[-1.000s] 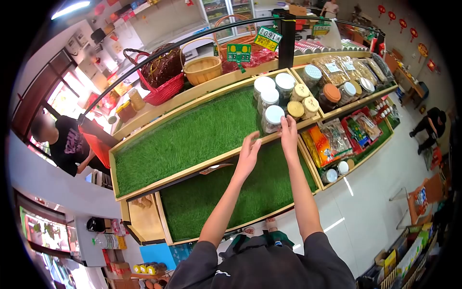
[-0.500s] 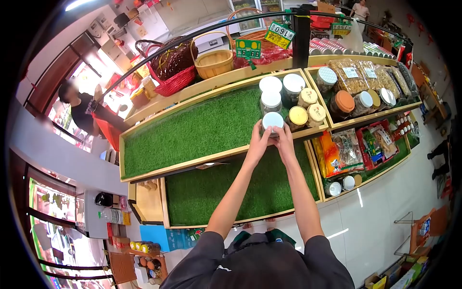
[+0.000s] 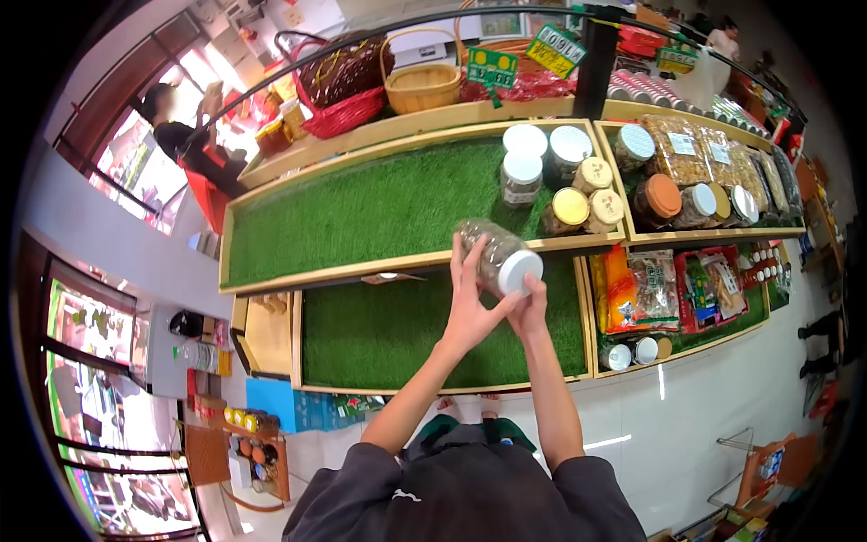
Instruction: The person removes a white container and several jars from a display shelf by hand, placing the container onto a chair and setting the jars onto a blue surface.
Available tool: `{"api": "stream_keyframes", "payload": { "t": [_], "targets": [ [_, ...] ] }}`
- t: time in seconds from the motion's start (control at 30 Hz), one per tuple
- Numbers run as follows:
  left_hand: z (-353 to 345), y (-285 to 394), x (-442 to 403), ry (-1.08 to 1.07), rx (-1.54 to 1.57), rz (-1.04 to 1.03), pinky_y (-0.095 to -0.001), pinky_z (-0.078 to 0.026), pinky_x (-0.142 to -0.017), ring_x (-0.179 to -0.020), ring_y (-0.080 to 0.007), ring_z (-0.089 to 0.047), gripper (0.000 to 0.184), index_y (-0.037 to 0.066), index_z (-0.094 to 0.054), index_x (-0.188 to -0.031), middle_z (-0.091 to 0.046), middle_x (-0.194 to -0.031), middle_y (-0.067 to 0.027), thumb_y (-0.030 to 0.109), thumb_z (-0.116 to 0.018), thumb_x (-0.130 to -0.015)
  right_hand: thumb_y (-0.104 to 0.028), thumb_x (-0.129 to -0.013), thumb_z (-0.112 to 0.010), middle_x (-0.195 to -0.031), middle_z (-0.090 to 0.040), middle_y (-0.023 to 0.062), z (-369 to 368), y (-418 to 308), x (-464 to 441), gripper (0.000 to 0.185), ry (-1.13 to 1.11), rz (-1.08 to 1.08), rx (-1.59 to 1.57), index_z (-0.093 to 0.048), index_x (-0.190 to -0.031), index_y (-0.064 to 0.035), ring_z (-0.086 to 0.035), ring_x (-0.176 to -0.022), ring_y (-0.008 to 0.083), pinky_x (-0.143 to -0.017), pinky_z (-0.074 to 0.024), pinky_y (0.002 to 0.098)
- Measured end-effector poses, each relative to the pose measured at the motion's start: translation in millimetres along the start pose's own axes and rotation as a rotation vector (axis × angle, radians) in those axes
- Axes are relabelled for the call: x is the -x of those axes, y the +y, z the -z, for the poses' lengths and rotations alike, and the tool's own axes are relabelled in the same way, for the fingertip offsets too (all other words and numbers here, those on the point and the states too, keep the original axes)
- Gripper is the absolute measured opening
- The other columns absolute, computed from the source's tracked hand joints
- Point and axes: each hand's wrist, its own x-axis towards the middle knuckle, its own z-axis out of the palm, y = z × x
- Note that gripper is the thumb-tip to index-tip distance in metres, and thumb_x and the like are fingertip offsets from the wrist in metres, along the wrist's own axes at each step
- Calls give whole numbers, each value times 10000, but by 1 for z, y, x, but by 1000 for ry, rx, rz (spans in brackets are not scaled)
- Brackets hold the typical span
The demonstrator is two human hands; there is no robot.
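Note:
A clear plastic jar (image 3: 492, 251) with a white lid is tilted on its side in front of the upper shelf's edge. Its contents look dark, but I cannot make out what they are. My left hand (image 3: 470, 305) is closed along the jar's body, and my right hand (image 3: 529, 305) grips it at the lid end. Several jars stand upright on the green turf of the upper shelf (image 3: 361, 203) just beyond: a white-lidded jar (image 3: 521, 181), a yellow-lidded jar (image 3: 569, 208) and some with cream lids (image 3: 603, 210).
Right of these, another bay holds an orange-lidded jar (image 3: 660, 196) and bagged dry goods (image 3: 673, 149). Below is a turf-lined lower shelf (image 3: 388, 339). Baskets (image 3: 423, 88) and price signs (image 3: 554, 51) line the back. A person (image 3: 185, 135) stands at the far left.
Both hands have lifted the jar off the upper shelf, drawn it toward me and tipped it from upright to lying sideways. My view has shifted slightly.

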Motion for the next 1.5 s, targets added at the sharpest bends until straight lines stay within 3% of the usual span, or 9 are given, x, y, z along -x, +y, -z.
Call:
{"api": "stream_keyframes", "payload": {
  "t": [0.1,0.23,0.3,0.67,0.9,1.03,1.33,1.37,1.5],
  "targets": [
    [12,-8,46,86,33,116,-460,-385,-1042,-1381,-353,-224,969,121,-184,-1465,44,-1509,-245,280,-787,-723,-340,-728,-662,-1244,-466,121,-3,18,33,725,-42,-29,297,-350,-1316,-51,-483,-1159,223,-979,-404,352],
    [38,-19,124,162,-9,284,-455,-351,-1049,-1398,-392,-159,940,98,-226,-1446,38,-1497,-305,307,-793,-725,-345,-672,-683,-1243,-470,141,3,69,88,746,10,-297,268,-359,-1278,-56,-500,-1154,264,-977,-427,389],
    [53,-30,162,220,-137,366,-470,-254,-1096,-1402,-437,-122,915,119,-252,-1437,4,-1493,-325,339,-786,-728,-354,-674,-683,-1234,-475,145,6,95,111,697,6,-474,246,-376,-1228,-63,-520,-1130,278,-949,-458,401],
    [114,-66,310,667,-58,578,-491,-201,-1110,-1416,-424,-74,765,102,-383,-1346,-200,-1469,-287,386,-760,-745,-397,-820,-583,-1170,-496,85,-29,196,185,472,-108,-1031,389,-401,-1172,-139,-526,-1092,229,-899,-461,414],
    [177,-81,380,792,39,567,-464,-194,-1118,-1426,-387,-80,748,117,-374,-1364,-197,-1483,-264,342,-755,-761,-381,-863,-579,-1111,-519,87,-63,275,220,422,-241,-1110,505,-403,-1146,-122,-560,-1006,214,-830,-501,382],
    [211,-97,429,876,44,537,-511,-181,-1115,-1415,-427,-61,749,120,-378,-1345,-276,-1445,-239,384,-752,-751,-281,-857,-610,-1193,-505,143,-92,320,254,472,-173,-1109,494,-372,-1210,-76,-541,-1096,267,-916,-484,426],
    [292,-98,502,1143,-78,555,-440,-286,-1069,-1310,-397,-323,665,88,-420,-1306,-444,-1309,-181,308,-751,-773,-354,-880,-582,-1158,-510,111,-165,422,289,425,-442,-1222,689,-392,-1168,-105,-552,-1063,235,-898,-480,435],
    [297,-115,512,1150,17,518,-484,-259,-1087,-1365,-451,-205,731,121,-387,-1339,-366,-1358,-252,397,-747,-766,-395,-874,-581,-1170,-500,95,-169,434,291,445,-495,-1237,732,-395,-1181,-131,-528,-1085,234,-919,-452,461],
    [322,-128,526,1263,82,616,-416,-300,-1069,-1329,-375,-312,811,7,-318,-1366,-358,-1364,-256,385,-736,-783,-381,-888,-571,-1169,-497,99,-189,477,295,409,-551,-1297,802,-397,-1148,-118,-528,-1068,219,-883,-455,474]
  ]
}}
